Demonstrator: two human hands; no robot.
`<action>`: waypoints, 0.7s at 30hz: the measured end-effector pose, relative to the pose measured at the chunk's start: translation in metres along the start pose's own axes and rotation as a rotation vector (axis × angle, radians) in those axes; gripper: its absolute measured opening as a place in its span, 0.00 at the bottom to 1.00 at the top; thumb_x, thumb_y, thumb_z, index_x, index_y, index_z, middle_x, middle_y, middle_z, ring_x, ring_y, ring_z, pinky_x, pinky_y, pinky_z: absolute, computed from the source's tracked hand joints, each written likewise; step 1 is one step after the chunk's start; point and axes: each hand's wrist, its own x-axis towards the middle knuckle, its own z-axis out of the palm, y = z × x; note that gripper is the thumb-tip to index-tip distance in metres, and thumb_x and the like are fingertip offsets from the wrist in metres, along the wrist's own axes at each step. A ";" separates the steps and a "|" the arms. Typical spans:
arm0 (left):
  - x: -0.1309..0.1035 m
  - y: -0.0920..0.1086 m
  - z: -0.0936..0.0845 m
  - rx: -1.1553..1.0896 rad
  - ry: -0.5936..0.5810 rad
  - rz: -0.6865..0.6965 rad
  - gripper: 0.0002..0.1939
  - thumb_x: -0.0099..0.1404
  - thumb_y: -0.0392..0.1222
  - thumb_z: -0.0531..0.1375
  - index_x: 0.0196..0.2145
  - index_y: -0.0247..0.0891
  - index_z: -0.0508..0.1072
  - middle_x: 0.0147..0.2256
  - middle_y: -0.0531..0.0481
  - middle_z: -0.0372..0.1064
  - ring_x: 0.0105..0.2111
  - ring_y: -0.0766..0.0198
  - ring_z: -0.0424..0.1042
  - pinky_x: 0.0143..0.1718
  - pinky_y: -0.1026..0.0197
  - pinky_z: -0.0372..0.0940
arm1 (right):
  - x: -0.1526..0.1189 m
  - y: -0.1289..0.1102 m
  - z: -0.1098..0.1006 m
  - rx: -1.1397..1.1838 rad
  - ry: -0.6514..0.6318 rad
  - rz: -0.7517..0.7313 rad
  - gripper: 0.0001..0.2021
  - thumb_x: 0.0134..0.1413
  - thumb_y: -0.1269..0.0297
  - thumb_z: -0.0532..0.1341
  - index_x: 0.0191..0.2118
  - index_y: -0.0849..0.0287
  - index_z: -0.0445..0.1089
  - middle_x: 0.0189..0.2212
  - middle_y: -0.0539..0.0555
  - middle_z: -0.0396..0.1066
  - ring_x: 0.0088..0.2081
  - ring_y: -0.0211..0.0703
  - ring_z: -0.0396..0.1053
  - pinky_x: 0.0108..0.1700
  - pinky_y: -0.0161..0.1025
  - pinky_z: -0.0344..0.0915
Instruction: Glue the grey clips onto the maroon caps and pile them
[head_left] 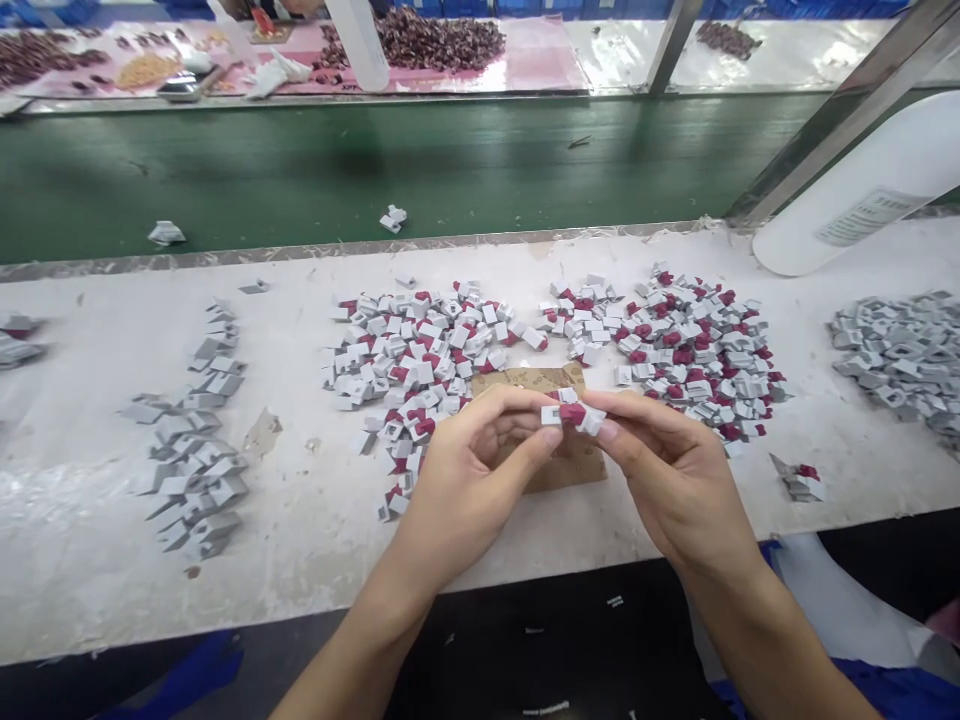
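Observation:
Between my two hands is a small grey and dark-red plastic part (574, 414), held above a piece of brown cardboard (577, 470). My left hand (487, 460) pinches its left end between thumb and fingers. The right end sits in the pinch of my right hand (664, 450). Behind and to the left of my left hand lies a heap of grey and dark-red parts (420, 340). A second such heap (690, 350) spreads behind my right hand. The exact shape of the held part is partly covered by my fingertips.
Plain grey parts form a pile (195, 470) at left and another (900, 350) at far right. A white bottle (862, 190) leans at back right near a metal post (817, 130). Beyond the table runs a green conveyor belt (300, 160) with a few grey parts.

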 end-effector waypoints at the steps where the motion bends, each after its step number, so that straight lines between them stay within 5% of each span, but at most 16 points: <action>1: 0.000 0.000 -0.001 0.016 -0.009 0.002 0.04 0.80 0.41 0.72 0.50 0.45 0.87 0.49 0.50 0.87 0.50 0.59 0.88 0.55 0.59 0.83 | 0.000 -0.001 0.000 -0.041 -0.004 -0.013 0.10 0.76 0.62 0.75 0.55 0.37 0.92 0.53 0.49 0.90 0.55 0.44 0.88 0.59 0.37 0.85; 9: -0.007 0.010 -0.008 0.230 -0.006 0.089 0.04 0.81 0.41 0.71 0.50 0.50 0.86 0.48 0.50 0.83 0.49 0.57 0.83 0.50 0.55 0.79 | 0.004 -0.017 0.005 -0.108 -0.096 -0.045 0.14 0.74 0.68 0.74 0.53 0.38 0.92 0.46 0.48 0.90 0.50 0.42 0.89 0.54 0.35 0.84; 13: 0.005 0.032 -0.016 0.387 -0.120 0.084 0.05 0.82 0.42 0.67 0.50 0.50 0.84 0.47 0.51 0.84 0.46 0.57 0.83 0.49 0.55 0.78 | 0.013 -0.026 0.002 -0.125 -0.162 -0.038 0.14 0.75 0.66 0.73 0.55 0.35 0.91 0.50 0.47 0.91 0.52 0.43 0.89 0.55 0.38 0.85; 17: 0.057 0.054 -0.031 0.593 -0.135 0.087 0.04 0.78 0.45 0.68 0.47 0.47 0.85 0.40 0.48 0.85 0.39 0.53 0.83 0.40 0.52 0.77 | 0.047 -0.038 -0.015 -0.427 -0.136 -0.056 0.18 0.75 0.56 0.74 0.65 0.42 0.87 0.58 0.53 0.89 0.56 0.53 0.88 0.56 0.50 0.88; 19: 0.102 0.061 -0.039 0.709 -0.006 0.107 0.04 0.73 0.44 0.72 0.44 0.46 0.86 0.41 0.44 0.86 0.39 0.50 0.83 0.41 0.49 0.77 | 0.079 -0.048 -0.030 -0.691 -0.039 -0.124 0.21 0.75 0.56 0.72 0.68 0.48 0.85 0.59 0.58 0.88 0.56 0.58 0.87 0.58 0.58 0.87; 21: 0.153 0.065 -0.044 0.830 0.165 0.094 0.05 0.67 0.38 0.75 0.41 0.43 0.85 0.48 0.41 0.86 0.46 0.46 0.83 0.52 0.46 0.77 | 0.115 -0.059 -0.048 -0.957 0.039 -0.175 0.20 0.74 0.62 0.69 0.66 0.53 0.87 0.59 0.61 0.88 0.55 0.61 0.86 0.60 0.63 0.84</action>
